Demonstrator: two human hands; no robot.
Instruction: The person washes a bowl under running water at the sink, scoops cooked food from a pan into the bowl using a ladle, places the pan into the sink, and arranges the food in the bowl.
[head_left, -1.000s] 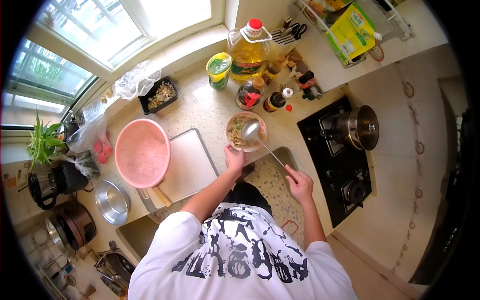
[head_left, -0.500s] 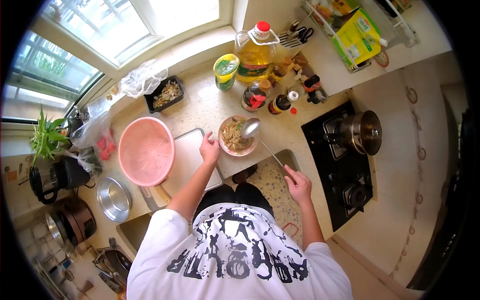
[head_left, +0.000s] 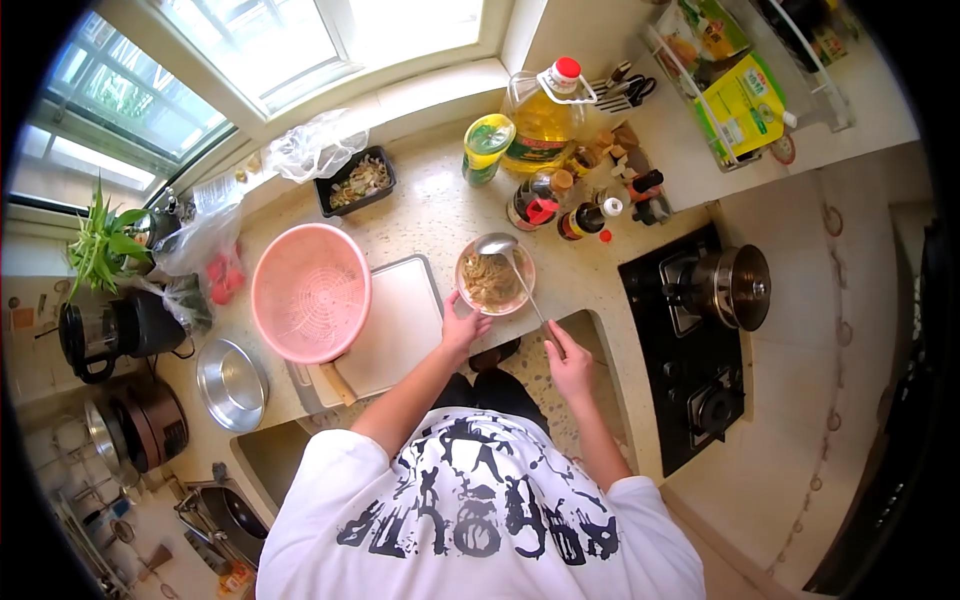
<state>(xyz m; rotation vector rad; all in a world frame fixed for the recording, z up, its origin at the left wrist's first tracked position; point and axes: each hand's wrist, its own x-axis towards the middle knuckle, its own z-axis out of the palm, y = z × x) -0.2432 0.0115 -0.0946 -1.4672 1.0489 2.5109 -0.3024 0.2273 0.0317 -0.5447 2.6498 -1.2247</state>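
Note:
A pink-rimmed bowl (head_left: 527, 263) near the counter's front edge holds a pale, shredded mixture (head_left: 488, 283). My left hand (head_left: 465, 326) grips the bowl at its near left side, thumb at the rim and fingers partly hidden below it. In my right hand (head_left: 570, 362) is the long thin handle of a metal ladle (head_left: 496, 244). The ladle's round head lies over the far part of the bowl, against the mixture, its handle slanting down to the right. Left of the bowl lies a white cutting board (head_left: 405, 325).
A pink colander (head_left: 311, 293) overlaps the board, beside a wooden handle (head_left: 338, 383) and metal basin (head_left: 232, 385). Behind stand a black tray (head_left: 356, 181), oil jug (head_left: 543, 125) and sauce bottles (head_left: 588, 218). Right is a gas stove (head_left: 682, 345) with a lidded pot (head_left: 735, 287).
The ladle's head has swung to the bowl's far side, its handle now steeper. My right hand has moved left, closer to the bowl. My left hand has shifted along the rim towards me.

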